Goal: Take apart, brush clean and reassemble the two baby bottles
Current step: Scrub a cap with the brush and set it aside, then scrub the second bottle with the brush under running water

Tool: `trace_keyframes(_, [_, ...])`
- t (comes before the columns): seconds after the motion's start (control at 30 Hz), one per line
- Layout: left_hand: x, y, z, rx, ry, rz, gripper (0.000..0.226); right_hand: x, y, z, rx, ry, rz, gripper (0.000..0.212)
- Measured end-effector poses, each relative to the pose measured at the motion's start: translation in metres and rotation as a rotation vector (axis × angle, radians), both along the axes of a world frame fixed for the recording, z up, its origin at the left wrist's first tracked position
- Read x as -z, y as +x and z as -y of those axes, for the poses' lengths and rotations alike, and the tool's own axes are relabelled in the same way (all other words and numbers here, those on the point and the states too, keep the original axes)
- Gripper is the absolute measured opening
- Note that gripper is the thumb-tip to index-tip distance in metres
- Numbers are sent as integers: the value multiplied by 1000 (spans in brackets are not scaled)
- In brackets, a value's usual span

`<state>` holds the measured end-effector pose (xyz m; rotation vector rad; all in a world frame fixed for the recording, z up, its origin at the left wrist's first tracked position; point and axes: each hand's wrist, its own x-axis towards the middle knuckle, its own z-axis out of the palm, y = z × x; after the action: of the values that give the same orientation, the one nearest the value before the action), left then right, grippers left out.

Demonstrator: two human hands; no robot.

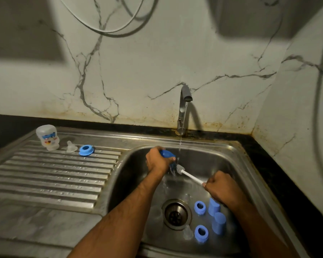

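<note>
- Where the ribbed steel drainboard (pixel 50 175) meets its far left corner, a translucent bottle body (pixel 47 137) with a printed label is stood upside down, its long axis vertical and its neck resting on the metal.
- Just right of it, along the same far edge, a soft clear teat (pixel 71 146) is set upright, and beside that a glossy blue screw ring (pixel 86 150) is laid flat with its round hole facing up.
- Over the far part of the smooth steel sink (pixel 237 170), a blue bottle part (pixel 167 154) is gripped in the left hand (pixel 157 162), fingers curled round it, the forearm stretched forward from the near edge; what kind of part it is cannot be told.
- A thin stream from the curved metal tap (pixel 183 108) is seen falling just beside that part.
- A bristled brush (pixel 188 175) with a straight white handle is held by the right hand (pixel 220 189), closed in a fist round its end; its long axis runs from near right to far left, the head touching the blue part.
- Towards the sink's near right corner, right of the round drain (pixel 176 214), two blue rings (pixel 200 208) and two blue cylindrical caps (pixel 219 223) are lying close together, with a clear teat-like piece (pixel 187 233) near the drain's near side.
</note>
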<state>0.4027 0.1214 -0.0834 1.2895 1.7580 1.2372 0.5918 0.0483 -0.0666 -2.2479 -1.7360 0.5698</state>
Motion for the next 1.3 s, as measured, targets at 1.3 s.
trace_keyframes(1.3, [-32, -217, 25, -85, 22, -330, 47, -26, -160, -6, -267, 214, -56, 24])
